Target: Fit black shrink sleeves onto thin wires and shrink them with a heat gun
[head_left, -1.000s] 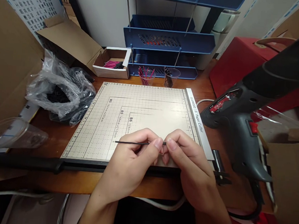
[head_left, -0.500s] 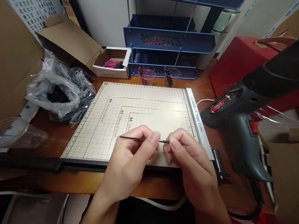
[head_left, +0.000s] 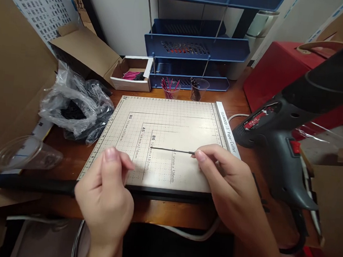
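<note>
My right hand [head_left: 229, 180] pinches the right end of a thin black wire [head_left: 171, 150], which sticks out level to the left over the beige paper cutter board [head_left: 166, 120]. My left hand [head_left: 107, 194] hovers near the board's front left edge, off the wire. Its fingers are loosely curled, thumb and forefinger close together, and nothing shows in them.
A grey heat gun [head_left: 281, 125] stands at the right beside a red box [head_left: 277, 69]. Two small cups of wire pieces [head_left: 170, 88] and a white box [head_left: 132, 74] sit behind the board, under blue trays [head_left: 195, 47]. A plastic bag [head_left: 75, 109] and a clear cup [head_left: 23, 156] lie at left.
My left hand has let go of the wire and moved down and left. My right hand has lifted the wire slightly toward the back of the board.
</note>
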A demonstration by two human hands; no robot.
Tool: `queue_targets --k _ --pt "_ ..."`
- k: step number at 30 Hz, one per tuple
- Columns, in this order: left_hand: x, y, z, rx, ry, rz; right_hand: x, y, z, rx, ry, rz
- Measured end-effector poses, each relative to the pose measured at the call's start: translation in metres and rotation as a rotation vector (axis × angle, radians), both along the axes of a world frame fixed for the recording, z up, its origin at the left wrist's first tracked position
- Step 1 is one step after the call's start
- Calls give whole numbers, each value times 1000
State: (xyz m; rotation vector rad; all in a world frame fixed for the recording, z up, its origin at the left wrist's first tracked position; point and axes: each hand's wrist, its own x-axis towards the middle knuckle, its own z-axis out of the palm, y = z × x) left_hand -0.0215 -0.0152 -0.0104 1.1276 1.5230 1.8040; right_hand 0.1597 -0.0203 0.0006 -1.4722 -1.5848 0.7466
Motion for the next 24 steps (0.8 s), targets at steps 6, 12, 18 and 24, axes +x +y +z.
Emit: queue_targets --k 6,12,18,24 --pt "-13 -11 -9 50 593 -64 2 11 -14 -32 -200 -4" --pt "-7 -11 -15 219 1084 -357 7 10 -20 75 -253 -69" --pt "-1 -10 -16 152 1366 -485 4 13 -21 96 -245 -122" --pt "0 -7 -20 140 1396 -490 -3 17 -26 31 -303 -80"
